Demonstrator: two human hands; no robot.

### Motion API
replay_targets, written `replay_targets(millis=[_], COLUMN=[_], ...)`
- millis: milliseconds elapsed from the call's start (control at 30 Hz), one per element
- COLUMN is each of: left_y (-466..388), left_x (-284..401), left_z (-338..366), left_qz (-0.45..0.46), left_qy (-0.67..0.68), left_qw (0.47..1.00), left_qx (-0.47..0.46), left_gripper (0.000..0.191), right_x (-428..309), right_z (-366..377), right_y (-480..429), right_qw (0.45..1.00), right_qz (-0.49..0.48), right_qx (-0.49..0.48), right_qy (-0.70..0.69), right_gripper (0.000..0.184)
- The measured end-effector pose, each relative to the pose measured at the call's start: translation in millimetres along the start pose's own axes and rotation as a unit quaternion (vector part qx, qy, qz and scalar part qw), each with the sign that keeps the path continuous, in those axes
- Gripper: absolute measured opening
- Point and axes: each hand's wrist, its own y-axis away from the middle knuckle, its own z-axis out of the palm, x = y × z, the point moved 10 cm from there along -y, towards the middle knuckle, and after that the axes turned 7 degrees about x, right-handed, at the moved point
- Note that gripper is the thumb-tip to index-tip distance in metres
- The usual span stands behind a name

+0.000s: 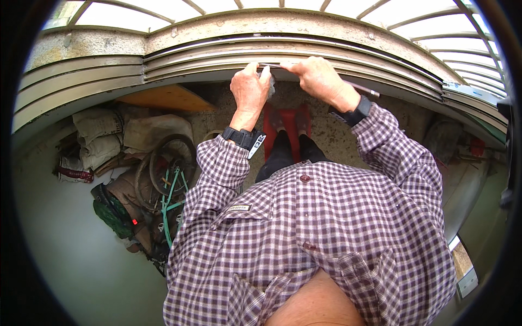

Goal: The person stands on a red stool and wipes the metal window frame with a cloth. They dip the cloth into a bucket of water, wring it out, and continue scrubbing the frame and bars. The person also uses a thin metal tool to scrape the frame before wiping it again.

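Both hands are raised at the inner edge of a metal sliding-window track. A slim metal rod runs through my right hand, which is closed around it. One end of the rod sticks out past the right wrist; its thinner end reaches towards the left fingertips. My left hand pinches a crumpled grey wad, perhaps a rag or wire wool. Its thumb and forefinger are at the rod's thin end, close against the track; whether they grip the rod is hard to tell.
My feet stand on a red stool. Down on the left lie a bicycle with a green frame, stacked sacks and a wooden board. Metal window bars rise beyond the concrete ledge.
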Motion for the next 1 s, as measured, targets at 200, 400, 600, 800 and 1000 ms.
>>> replay_targets(millis=[200, 400, 600, 800, 1000], left_y=[33, 88, 102, 103, 105], left_x=[-35, -109, -124, -111, -92], left_z=[-53, -79, -50, -29, -15], left_qz=[-0.035, -0.177, -0.250, -0.256, -0.248], left_qy=[0.168, 0.131, 0.140, 0.220, 0.267], left_qw=[0.982, 0.975, 0.958, 0.938, 0.921], left_qx=[0.074, 0.039, -0.020, -0.083, -0.140], left_gripper=[0.013, 0.008, 0.027, 0.029, 0.029], right_x=[-53, -56, 14, 71, 96], right_z=[22, 34, -17, -114, -117], right_y=[27, 37, 104, 151, 152], right_qw=[0.998, 0.998, 0.996, 0.983, 0.969], right_qz=[-0.047, -0.030, 0.046, 0.149, 0.105], right_qx=[-0.050, -0.048, -0.071, 0.031, -0.035], right_qy=[-0.017, -0.039, -0.014, 0.105, 0.219], right_gripper=[0.033, 0.036, 0.041, 0.034, 0.037])
